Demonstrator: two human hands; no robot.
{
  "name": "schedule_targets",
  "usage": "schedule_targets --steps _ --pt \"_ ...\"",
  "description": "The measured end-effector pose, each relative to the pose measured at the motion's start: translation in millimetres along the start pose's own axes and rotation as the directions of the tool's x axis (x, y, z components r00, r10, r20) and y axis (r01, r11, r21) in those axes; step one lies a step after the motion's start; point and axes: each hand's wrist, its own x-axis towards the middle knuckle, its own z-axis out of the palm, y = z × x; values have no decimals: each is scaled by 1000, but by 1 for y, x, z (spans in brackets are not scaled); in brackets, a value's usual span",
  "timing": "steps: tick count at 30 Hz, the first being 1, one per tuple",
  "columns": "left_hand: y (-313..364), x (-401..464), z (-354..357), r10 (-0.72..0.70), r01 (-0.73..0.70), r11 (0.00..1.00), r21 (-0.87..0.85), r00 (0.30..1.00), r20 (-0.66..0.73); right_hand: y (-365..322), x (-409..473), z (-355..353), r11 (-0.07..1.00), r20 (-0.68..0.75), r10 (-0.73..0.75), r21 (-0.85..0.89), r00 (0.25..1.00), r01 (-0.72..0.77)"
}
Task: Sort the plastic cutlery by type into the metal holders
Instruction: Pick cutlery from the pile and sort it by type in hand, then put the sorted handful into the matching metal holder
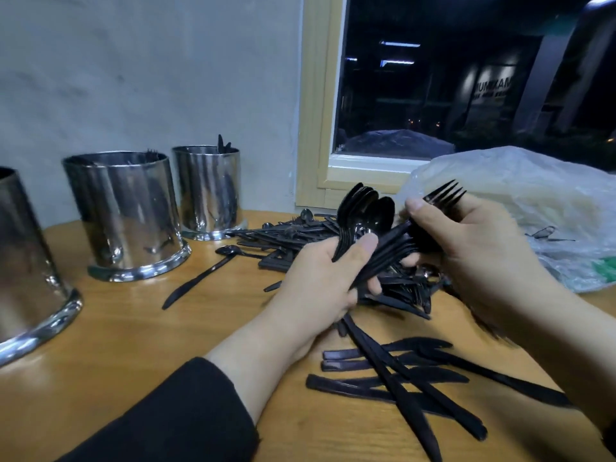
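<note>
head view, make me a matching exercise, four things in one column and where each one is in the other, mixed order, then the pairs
Things
1. bundle of spoons
2. forks
3. single spoon
4. loose knives

Places
A. lying alone on the table in front of the middle holder
B. gripped in the left hand
C. spread on the table nearest the camera, below the hands
D. held in the right hand, tines up towards the plastic bag

Pairs: 1-B, 2-D, 3-A, 4-C
</note>
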Motion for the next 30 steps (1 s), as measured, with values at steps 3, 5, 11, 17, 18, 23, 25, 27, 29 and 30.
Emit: schedule_targets --steps 3,5,11,17,18,23,25,27,29,30 --pt "16 -13 -9 6 -25 986 -164 993 -116 -18 2 21 995 3 -38 -93 999 38" --pt "25 -22 -22 48 -89 974 -209 980 -194 -28 3 38 991 19 -37 -130 999 39" --pt "42 -49 -70 112 -191 969 -158 905 -411 -64 8 101 993 140 -68 -85 988 81" --pt "78 -68 -138 270 -298 952 66 717 -642 -96 44 146 975 145 -208 107 967 194" --pt "85 -73 -150 283 -297 950 98 684 -672 -101 53 152 970 138 -230 107 963 216" --pt "99 -97 -193 224 -262 964 46 706 -672 -119 91 201 943 165 -313 -59 935 327" --pt "96 -103 -207 197 -221 974 44 740 -643 -122 108 225 933 182 -315 -124 932 339" --pt "92 -109 -220 177 -191 981 43 771 -612 -122 125 248 919 199 -302 -198 932 340" --pt "89 -115 -232 162 -159 986 58 787 -595 -119 143 267 898 241 -263 -292 934 329" --pt "89 -118 -236 158 -145 987 70 792 -590 -116 151 275 888 263 -234 -335 936 316"
